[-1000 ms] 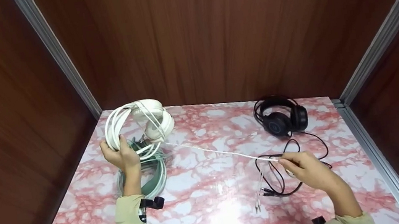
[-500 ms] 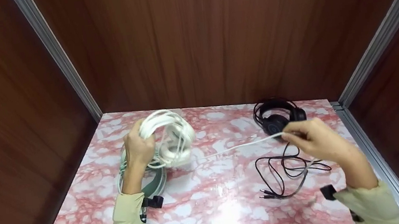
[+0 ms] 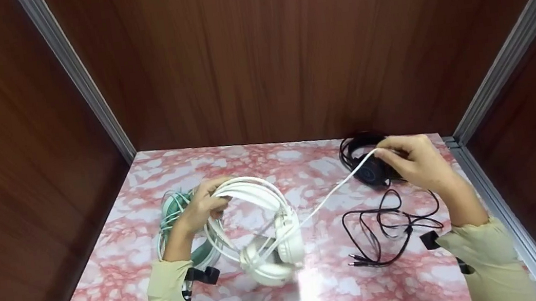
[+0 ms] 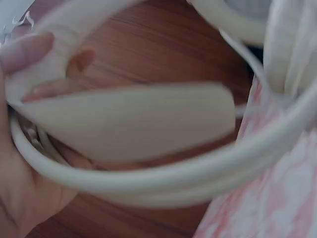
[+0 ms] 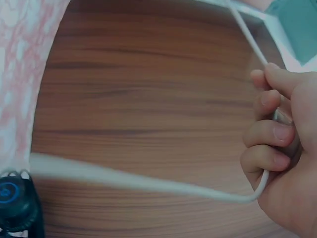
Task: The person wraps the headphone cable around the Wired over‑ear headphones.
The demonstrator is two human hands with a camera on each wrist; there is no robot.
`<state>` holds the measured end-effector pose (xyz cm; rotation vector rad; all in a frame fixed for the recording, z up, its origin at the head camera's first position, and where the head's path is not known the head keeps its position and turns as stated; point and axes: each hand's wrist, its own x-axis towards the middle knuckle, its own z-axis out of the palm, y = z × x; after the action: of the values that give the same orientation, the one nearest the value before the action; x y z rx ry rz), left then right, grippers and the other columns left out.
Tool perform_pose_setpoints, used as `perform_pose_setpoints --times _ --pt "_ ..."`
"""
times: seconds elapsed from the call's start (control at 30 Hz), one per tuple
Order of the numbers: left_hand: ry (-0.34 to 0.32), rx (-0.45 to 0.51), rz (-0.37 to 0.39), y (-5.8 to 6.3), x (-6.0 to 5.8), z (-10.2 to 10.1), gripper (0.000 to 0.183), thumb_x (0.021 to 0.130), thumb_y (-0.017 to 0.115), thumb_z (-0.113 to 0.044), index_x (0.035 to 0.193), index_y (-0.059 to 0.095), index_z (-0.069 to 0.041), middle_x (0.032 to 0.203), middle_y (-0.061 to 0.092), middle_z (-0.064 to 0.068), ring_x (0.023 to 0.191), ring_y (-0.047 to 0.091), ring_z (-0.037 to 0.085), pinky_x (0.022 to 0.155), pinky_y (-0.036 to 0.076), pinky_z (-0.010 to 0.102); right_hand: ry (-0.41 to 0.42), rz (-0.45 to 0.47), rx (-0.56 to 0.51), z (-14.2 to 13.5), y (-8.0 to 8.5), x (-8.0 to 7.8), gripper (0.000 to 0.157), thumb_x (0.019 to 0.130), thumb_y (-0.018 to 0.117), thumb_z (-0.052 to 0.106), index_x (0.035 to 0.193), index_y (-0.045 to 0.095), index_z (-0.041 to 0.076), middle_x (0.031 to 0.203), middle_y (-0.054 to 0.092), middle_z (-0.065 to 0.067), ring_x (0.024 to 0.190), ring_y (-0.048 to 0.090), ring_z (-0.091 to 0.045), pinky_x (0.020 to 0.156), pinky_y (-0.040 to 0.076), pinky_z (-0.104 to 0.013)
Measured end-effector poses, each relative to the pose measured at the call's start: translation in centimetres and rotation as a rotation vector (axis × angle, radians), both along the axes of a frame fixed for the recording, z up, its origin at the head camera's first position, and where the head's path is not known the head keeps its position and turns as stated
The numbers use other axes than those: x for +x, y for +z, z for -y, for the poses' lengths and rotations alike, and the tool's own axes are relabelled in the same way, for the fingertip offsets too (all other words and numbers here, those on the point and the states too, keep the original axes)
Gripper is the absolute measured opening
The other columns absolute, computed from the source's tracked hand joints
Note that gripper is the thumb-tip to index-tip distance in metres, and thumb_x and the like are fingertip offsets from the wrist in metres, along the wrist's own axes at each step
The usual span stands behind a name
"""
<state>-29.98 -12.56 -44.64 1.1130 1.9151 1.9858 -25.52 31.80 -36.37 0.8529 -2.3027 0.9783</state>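
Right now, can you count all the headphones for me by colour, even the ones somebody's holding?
White headphones: 1, held up by the left hand
Black headphones: 1, partly behind the right hand
Green headphones: 1, partly hidden behind the left arm
Total: 3

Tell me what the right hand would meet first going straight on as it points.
Probably the black headphones, partly behind the right hand in the head view; its height is unclear, so it might pass over them toward the wooden back wall.
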Motion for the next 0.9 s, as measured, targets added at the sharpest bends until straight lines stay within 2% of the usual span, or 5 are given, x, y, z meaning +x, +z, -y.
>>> perform_pose_setpoints --times 0.2,0.33,0.5,0.67,0.9 --pt "-0.478 0.497 0.324 -2.3 0.1 -0.9 0.031 0.095 0.036 -0.002 0.112 0.061 -0.003 0.063 0.019 0.004 0.046 0.014 0.008 0.040 0.015 0.020 -0.036 0.048 -0.091 1.3 -0.9 -1.0 0.008 0.086 0.066 -0.009 0.085 0.070 -0.002 0.068 0.060 -0.001 0.060 0.049 -0.006 0.055 0.039 -0.016" --pt "-0.655 0.657 0.551 -4.0 0.7 -2.3 0.017 0.098 0.041 -0.013 0.095 0.057 -0.009 0.067 0.018 -0.002 0.049 0.017 0.004 0.045 0.017 0.016 -0.072 0.113 -0.126 2.5 -1.8 -1.0 0.005 0.086 0.065 -0.009 0.084 0.069 -0.006 0.067 0.059 -0.003 0.060 0.050 -0.007 0.056 0.040 -0.015" --pt "-0.729 0.813 0.663 -5.7 1.8 -4.6 0.015 0.098 0.045 -0.022 0.086 0.045 -0.013 0.068 0.019 -0.004 0.050 0.020 0.003 0.048 0.021 0.017 -0.086 0.187 -0.135 3.7 -4.5 -1.4 0.005 0.088 0.065 -0.006 0.084 0.069 -0.007 0.072 0.064 -0.009 0.064 0.054 -0.010 0.060 0.044 -0.016" --pt "-0.751 1.047 0.707 -6.2 2.3 -6.8 0.027 0.099 0.044 -0.026 0.114 0.054 -0.006 0.068 0.020 -0.005 0.050 0.021 0.002 0.049 0.024 0.016 -0.019 0.312 -0.137 5.0 -7.7 -1.7 0.012 0.094 0.059 -0.002 0.087 0.067 -0.007 0.066 0.056 -0.007 0.058 0.050 -0.010 0.052 0.043 -0.020" --pt "-0.465 1.199 0.746 -6.3 2.8 -9.5 0.029 0.098 0.045 -0.028 0.116 0.051 -0.006 0.064 0.018 -0.006 0.048 0.022 0.002 0.045 0.027 0.014 -0.062 0.396 -0.137 5.7 -14.1 -2.7 0.016 0.089 0.056 -0.007 0.078 0.064 0.001 0.064 0.055 0.002 0.057 0.046 -0.003 0.052 0.039 -0.021"
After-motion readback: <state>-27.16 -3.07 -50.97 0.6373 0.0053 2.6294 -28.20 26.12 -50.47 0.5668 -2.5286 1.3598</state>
